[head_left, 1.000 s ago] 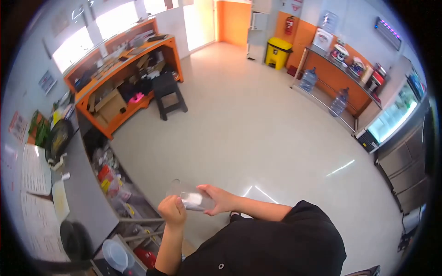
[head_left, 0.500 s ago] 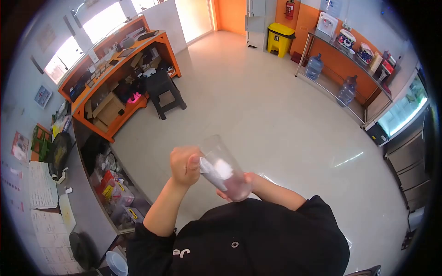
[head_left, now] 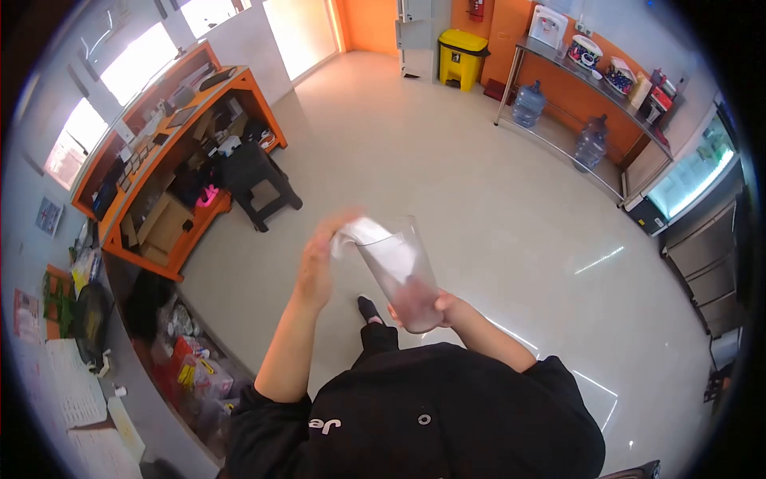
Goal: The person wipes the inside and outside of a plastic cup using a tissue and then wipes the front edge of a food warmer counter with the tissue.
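Note:
My right hand [head_left: 448, 306] is wrapped round the lower part of a tall clear drinking glass [head_left: 425, 275], held tilted in front of my chest. Its fingers show pinkish through the base. A white cloth or tissue [head_left: 391, 254] is partly inside the glass and comes out over the rim. At the mouth of the glass, my left hand [head_left: 317, 259] is closed on the upper end of this white piece, its fingers smeared by motion.
A black stool [head_left: 259, 184] stands by an orange counter [head_left: 263, 96] with cluttered shelves. On the left is a grey desk [head_left: 152, 407]. Further off are a yellow bin [head_left: 463, 60], a metal table [head_left: 558, 60] with water bottles [head_left: 527, 105] under it, and a lit fridge [head_left: 694, 180].
My left hand has moved up to the rim, drawing the white piece higher in the glass. The view has shifted, and one dark shoe now shows below on the floor.

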{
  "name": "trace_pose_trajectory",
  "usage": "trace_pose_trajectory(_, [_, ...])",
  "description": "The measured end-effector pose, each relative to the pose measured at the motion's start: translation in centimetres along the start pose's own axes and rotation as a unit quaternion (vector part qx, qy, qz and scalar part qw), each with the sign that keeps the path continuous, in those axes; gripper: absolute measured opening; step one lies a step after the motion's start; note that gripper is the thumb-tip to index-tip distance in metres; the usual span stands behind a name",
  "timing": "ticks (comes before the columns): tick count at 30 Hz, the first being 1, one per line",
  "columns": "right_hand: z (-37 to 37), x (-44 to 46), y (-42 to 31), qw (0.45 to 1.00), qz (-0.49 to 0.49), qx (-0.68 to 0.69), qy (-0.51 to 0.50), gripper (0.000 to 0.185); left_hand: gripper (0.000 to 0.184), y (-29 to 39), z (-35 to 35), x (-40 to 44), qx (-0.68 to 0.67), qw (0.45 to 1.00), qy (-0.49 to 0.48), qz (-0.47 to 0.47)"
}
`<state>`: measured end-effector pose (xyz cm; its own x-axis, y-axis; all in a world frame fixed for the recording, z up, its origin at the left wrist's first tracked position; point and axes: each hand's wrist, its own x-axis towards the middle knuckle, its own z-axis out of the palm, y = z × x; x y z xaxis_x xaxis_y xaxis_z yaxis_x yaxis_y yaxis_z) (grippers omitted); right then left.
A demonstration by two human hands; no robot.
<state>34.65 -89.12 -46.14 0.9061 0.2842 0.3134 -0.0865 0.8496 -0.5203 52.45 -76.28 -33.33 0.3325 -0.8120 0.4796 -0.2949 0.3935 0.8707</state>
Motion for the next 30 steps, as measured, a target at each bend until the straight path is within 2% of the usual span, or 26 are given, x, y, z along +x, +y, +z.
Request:
trace_pose_trajectory(1, [0.6, 0.8, -1.4, 0.969, -0.038, -0.200, 0.139, 0.089, 0.063, -1.0, -0.8, 1.1, 0.009, 0.998, 0.060, -0.021])
trace_pose_trajectory(2, [0.7, 1.7, -2.7, 0.878, -0.075, -0.388, 0.270, 0.092, 0.074, -2.0, -1.6, 2.4, 0.017, 0.992, 0.120, -0.042])
trace_pose_trajectory(3, [0.2, 2.8, -3.9, 0.874, -0.077, -0.393, 0.274, 0.092, 0.074, -3.2, -2.6, 3.5, 0.012, 0.993, 0.115, -0.038])
trace_pose_trajectory(5, [-0.8, 5.0, -6.0, 0.761, -0.105, -0.555, 0.319, 0.093, 0.102, -5.9, -4.8, 5.4, -0.058, 0.996, 0.061, -0.014])
trace_pose_trajectory(6, [-1.6, 6.1, -6.8, 0.755, -0.107, -0.559, 0.325, 0.093, 0.111, -8.5, -5.3, 5.8, -0.056, 0.998, 0.013, -0.037])
trace_pose_trajectory(7, [-2.6, 7.1, -7.3, 0.713, -0.119, -0.601, 0.339, 0.093, 0.121, -10.7, -5.3, 6.0, -0.054, 0.996, -0.034, -0.060])
trace_pose_trajectory(8, [-3.4, 8.1, -8.1, 0.669, -0.130, -0.641, 0.353, 0.093, 0.119, -11.4, -4.7, 6.4, -0.019, 0.997, -0.051, -0.048])
trace_pose_trajectory(9, [-3.7, 9.2, -9.4, 0.664, -0.130, -0.643, 0.358, 0.093, 0.117, -12.1, -4.0, 7.1, 0.017, 0.997, -0.067, -0.036])
trace_pose_trajectory(10, [-3.8, 10.1, -10.9, 0.630, -0.077, -0.702, 0.323, 0.092, 0.117, -12.9, -4.0, 8.2, 0.012, 0.997, -0.072, -0.034])
trace_pose_trajectory(11, [-3.9, 10.9, -12.3, 0.591, -0.023, -0.753, 0.287, 0.091, 0.111, -13.7, -4.1, 9.3, -0.066, 0.990, -0.062, -0.108])
trace_pose_trajectory(12, [-4.4, 11.1, -14.0, 0.587, -0.026, -0.753, 0.295, 0.091, 0.105, -14.4, -4.7, 10.5, -0.141, 0.972, -0.055, -0.181])
trace_pose_trajectory(14, [-4.9, 10.6, -17.9, 0.539, -0.218, -0.728, 0.364, 0.064, 0.099, -14.9, -6.3, 13.2, -0.097, 0.976, -0.103, -0.165])
trace_pose_trajectory(15, [-3.5, 11.2, -19.8, 0.532, -0.211, -0.730, 0.374, 0.064, 0.092, -14.8, -6.7, 14.3, -0.054, 0.977, -0.139, -0.151])
trace_pose_trajectory(16, [-0.7, 12.0, -22.0, 0.513, -0.139, -0.785, 0.318, 0.045, 0.092, -14.3, -7.1, 15.4, -0.067, 0.975, -0.144, -0.153])
trace_pose_trajectory(17, [1.0, 12.6, -23.8, 0.491, -0.064, -0.829, 0.259, 0.029, 0.090, -13.7, -7.7, 16.6, -0.027, 0.954, -0.232, -0.189])
trace_pose_trajectory(18, [1.3, 13.2, -24.8, 0.489, -0.055, -0.828, 0.268, 0.029, 0.087, -13.7, -8.1, 17.7, 0.015, 0.921, -0.319, -0.222])
trace_pose_trajectory(19, [1.1, 14.1, -25.3, 0.479, 0.046, -0.857, 0.186, 0.020, 0.087, -14.4, -8.2, 18.7, 0.005, 0.918, -0.326, -0.225])
trace_pose_trajectory(20, [0.9, 15.0, -25.6, 0.465, 0.146, -0.867, 0.100, 0.014, 0.086, -15.0, -8.4, 19.4, -0.043, 0.902, -0.374, -0.212])
trace_pose_trajectory(21, [0.5, 15.7, -25.7, 0.438, 0.193, -0.876, 0.051, 0.015, 0.085, -15.7, -8.3, 20.0, -0.091, 0.881, -0.420, -0.200])
trace_pose_trajectory(22, [0.5, 16.6, -25.5, 0.447, 0.201, -0.870, 0.057, 0.015, 0.085, -15.8, -8.1, 20.9, -0.102, 0.876, -0.423, -0.208])
trace_pose_trajectory(23, [0.5, 17.8, -25.5, 0.521, 0.358, -0.763, 0.138, 0.017, 0.083, -15.5, -8.0, 22.2, -0.091, 0.845, -0.484, -0.210])
trace_pose_trajectory(24, [0.4, 18.6, -25.3, 0.568, 0.498, -0.621, 0.211, 0.019, 0.082, -15.4, -7.9, 23.0, -0.078, 0.811, -0.542, -0.209])
trace_pose_trajectory(25, [0.0, 19.2, -25.0, 0.570, 0.502, -0.615, 0.211, 0.019, 0.079, -16.1, -7.8, 23.2, -0.139, 0.797, -0.546, -0.218])
trace_pose_trajectory(27, [-0.5, 19.8, -24.0, 0.638, 0.369, -0.656, 0.164, 0.026, 0.077, -17.1, -6.9, 23.3, -0.170, 0.774, -0.567, -0.224])
trace_pose_trajectory(30, [-2.1, 19.0, -22.5, 0.627, 0.333, -0.693, 0.119, 0.022, 0.075, -18.9, -5.9, 23.4, -0.196, 0.725, -0.613, -0.245])
